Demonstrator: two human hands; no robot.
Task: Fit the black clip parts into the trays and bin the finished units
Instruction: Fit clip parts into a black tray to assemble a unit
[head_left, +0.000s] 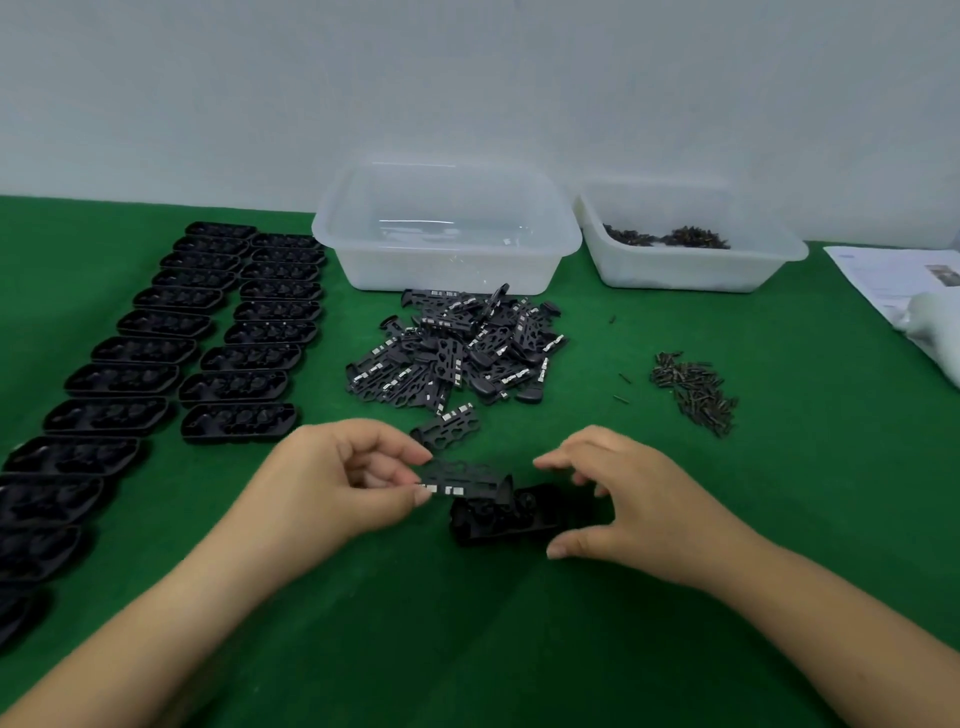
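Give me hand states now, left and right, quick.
Left hand: closed, fingers pinch a flat black clip part by its end.
Right hand: closed, fingers and thumb curled round a black tray on the green table.

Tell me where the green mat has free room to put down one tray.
Free: the near mat below both hands, and the strip between clip pile and screw heap. Crowded: the tray rows on the left, and around the bins.

Rows of trays (156, 353) at left; clip pile (457, 348) centre, before a bin (447, 228); pins (696, 389) at right
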